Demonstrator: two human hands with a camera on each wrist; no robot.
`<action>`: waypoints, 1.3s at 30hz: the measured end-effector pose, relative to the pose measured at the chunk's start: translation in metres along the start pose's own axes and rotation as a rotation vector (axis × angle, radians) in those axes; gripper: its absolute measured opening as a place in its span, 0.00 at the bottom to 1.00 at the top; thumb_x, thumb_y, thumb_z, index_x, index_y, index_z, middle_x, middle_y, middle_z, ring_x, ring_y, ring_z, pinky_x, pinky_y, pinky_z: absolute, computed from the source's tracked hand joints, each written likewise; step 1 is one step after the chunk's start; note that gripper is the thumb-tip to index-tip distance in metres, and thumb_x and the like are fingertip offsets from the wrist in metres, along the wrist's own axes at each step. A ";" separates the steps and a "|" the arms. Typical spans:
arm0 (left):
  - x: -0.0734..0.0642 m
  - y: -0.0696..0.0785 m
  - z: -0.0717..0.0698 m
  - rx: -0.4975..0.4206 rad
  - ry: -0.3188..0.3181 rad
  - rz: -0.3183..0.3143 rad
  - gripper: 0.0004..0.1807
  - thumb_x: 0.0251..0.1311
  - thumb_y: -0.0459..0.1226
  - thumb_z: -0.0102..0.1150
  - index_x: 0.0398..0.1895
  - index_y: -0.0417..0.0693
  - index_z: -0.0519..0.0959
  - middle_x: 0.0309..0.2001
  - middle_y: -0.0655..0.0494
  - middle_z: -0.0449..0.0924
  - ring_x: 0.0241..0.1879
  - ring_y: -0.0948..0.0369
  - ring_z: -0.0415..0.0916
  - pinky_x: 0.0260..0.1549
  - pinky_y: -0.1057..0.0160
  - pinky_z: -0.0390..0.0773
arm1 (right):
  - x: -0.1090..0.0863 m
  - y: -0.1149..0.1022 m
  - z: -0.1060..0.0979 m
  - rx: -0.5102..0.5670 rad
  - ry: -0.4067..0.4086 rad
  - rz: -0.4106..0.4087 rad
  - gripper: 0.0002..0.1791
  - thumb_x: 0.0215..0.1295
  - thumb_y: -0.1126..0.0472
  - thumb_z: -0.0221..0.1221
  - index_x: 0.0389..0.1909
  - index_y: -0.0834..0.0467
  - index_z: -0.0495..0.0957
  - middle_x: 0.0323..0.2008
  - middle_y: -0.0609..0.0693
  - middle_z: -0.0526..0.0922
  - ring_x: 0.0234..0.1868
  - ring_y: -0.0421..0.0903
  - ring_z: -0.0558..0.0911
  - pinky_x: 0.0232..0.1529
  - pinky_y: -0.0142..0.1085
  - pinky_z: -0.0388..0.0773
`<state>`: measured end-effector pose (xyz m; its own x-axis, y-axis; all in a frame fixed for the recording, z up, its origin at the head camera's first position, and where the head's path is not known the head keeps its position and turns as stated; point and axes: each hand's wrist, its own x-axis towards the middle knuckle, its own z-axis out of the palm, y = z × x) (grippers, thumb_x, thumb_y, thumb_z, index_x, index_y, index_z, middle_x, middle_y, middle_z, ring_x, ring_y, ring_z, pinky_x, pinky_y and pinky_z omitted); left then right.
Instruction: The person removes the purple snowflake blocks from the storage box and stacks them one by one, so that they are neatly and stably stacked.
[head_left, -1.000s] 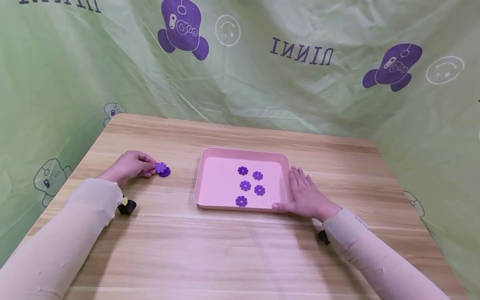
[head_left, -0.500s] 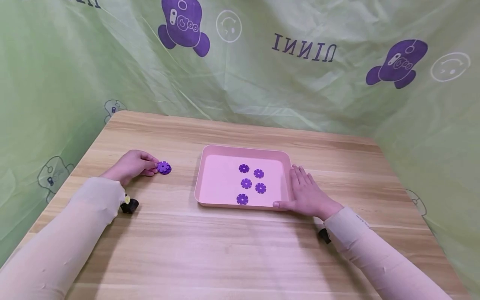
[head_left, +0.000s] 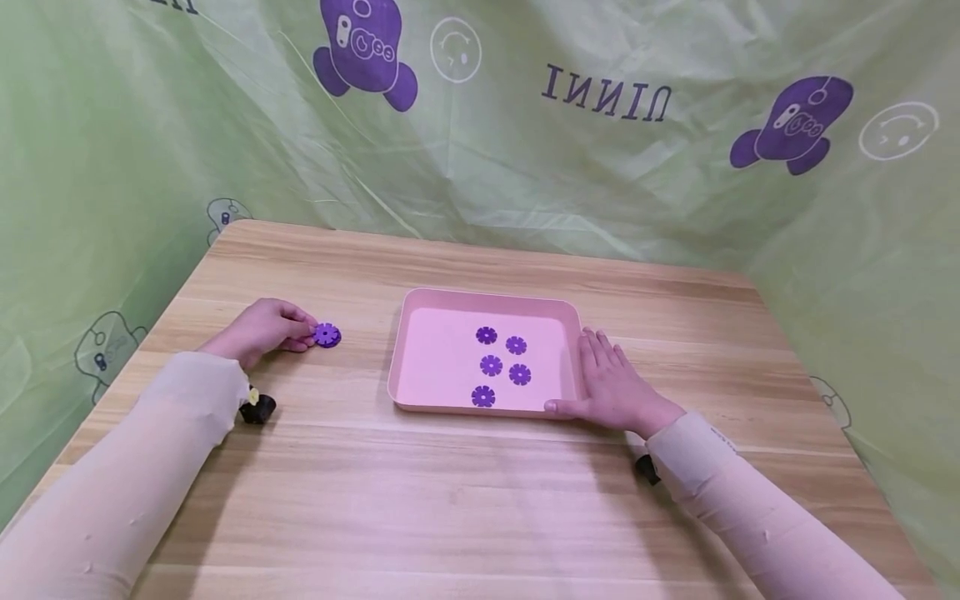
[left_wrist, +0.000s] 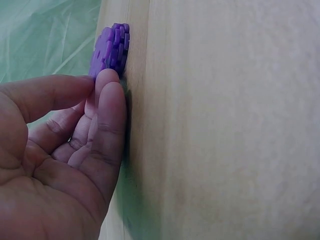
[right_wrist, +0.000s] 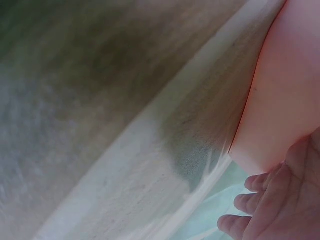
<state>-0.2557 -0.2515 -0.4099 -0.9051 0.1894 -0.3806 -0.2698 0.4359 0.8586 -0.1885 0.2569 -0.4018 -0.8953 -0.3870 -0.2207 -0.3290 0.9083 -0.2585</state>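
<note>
On the left of the table, my left hand (head_left: pixel 266 332) pinches a purple notched plastic disc (head_left: pixel 326 334) between thumb and fingertips. In the left wrist view that disc (left_wrist: pixel 101 52) lies over a small stack of similar purple discs (left_wrist: pixel 121 47) on the wood. My right hand (head_left: pixel 618 387) lies with straight fingers along the right wall of a pink tray (head_left: pixel 431 404), its thumb at the front rim. Several purple notched discs (head_left: pixel 491 365) lie spread flat inside the tray. The right wrist view shows fingertips (right_wrist: pixel 232 223) beside the tray's outer wall (right_wrist: pixel 280 90).
The wooden table (head_left: pixel 450 500) has its far edge against a green printed curtain (head_left: pixel 480 183), which also hangs at both sides. A black wrist-camera piece (head_left: pixel 258 409) sits under the left wrist, another black piece (head_left: pixel 647 470) under the right.
My left hand has shifted the pinched disc slightly right, from partly overlapping the purple disc beneath to almost fully over it. The right hand stays at the tray.
</note>
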 end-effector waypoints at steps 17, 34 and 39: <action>-0.005 0.007 0.000 0.036 0.002 -0.007 0.17 0.74 0.24 0.49 0.58 0.15 0.70 0.38 0.52 0.84 0.33 0.69 0.80 0.37 0.68 0.84 | 0.001 -0.001 0.000 -0.005 0.014 -0.014 0.69 0.63 0.28 0.60 0.76 0.79 0.39 0.77 0.76 0.40 0.78 0.72 0.40 0.76 0.62 0.38; -0.005 0.007 0.001 0.015 -0.006 -0.010 0.18 0.75 0.25 0.48 0.59 0.15 0.68 0.37 0.54 0.84 0.33 0.69 0.80 0.38 0.68 0.84 | 0.000 0.000 0.001 0.005 0.020 -0.012 0.70 0.62 0.26 0.60 0.76 0.78 0.39 0.78 0.76 0.41 0.78 0.72 0.40 0.76 0.62 0.39; -0.005 0.004 0.002 -0.001 -0.006 -0.001 0.18 0.75 0.25 0.48 0.60 0.14 0.68 0.36 0.54 0.84 0.33 0.69 0.81 0.38 0.68 0.85 | -0.001 -0.001 0.001 0.013 0.012 -0.005 0.71 0.61 0.25 0.60 0.77 0.78 0.39 0.78 0.75 0.40 0.78 0.72 0.40 0.76 0.63 0.39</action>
<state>-0.2516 -0.2492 -0.4046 -0.9028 0.1948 -0.3833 -0.2707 0.4352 0.8587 -0.1872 0.2566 -0.4023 -0.8972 -0.3895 -0.2082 -0.3296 0.9043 -0.2713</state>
